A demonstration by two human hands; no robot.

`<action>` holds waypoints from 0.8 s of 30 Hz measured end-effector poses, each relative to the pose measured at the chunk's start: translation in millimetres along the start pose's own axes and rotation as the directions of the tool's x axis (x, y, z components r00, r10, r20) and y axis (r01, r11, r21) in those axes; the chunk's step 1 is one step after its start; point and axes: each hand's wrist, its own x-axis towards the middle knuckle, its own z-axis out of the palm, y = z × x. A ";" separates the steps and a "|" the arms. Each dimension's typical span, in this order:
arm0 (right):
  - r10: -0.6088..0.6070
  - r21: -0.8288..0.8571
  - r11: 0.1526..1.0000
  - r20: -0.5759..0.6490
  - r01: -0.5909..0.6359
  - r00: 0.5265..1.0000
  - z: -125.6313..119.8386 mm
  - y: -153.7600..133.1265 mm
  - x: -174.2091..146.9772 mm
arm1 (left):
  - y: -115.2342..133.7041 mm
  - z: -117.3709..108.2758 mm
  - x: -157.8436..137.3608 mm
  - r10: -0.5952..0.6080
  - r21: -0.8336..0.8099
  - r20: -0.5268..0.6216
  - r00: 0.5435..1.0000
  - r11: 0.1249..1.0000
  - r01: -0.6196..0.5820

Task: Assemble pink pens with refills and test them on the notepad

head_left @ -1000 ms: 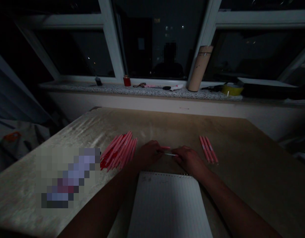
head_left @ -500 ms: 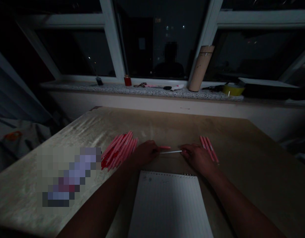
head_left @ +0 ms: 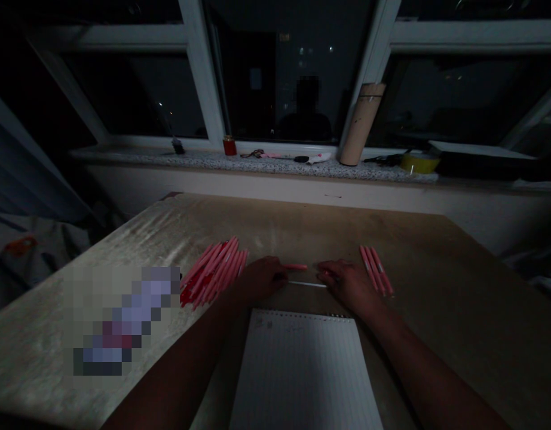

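Note:
My left hand is closed, fingertips together at the left end of a thin white rod that looks like a pen refill. Just beyond those fingers a short pink pen piece points right; whether it touches the hand is unclear. Opposite, my right hand pinches a small red piece, partly hidden by the fingers. The rod's right end meets this hand near the thumb. A heap of pink pens lies left of my left hand. Three pink pens lie side by side to the right.
A spiral lined notepad lies in front of me between my forearms. At left on the table is a blurred-out object. On the windowsill stand a tall tan cylinder, a red jar and yellow tape.
The white rod's right end has swung down towards the notepad. My right hand has shifted slightly left, and the red piece at its fingertips shows more. My left hand has hardly moved.

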 end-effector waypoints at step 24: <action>-0.102 0.007 0.995 0.100 0.102 0.990 -10.3 1.6 -1.5 | 4.0 0.8 -2.0 -0.048 0.018 -0.013 0.999 0.999 0.049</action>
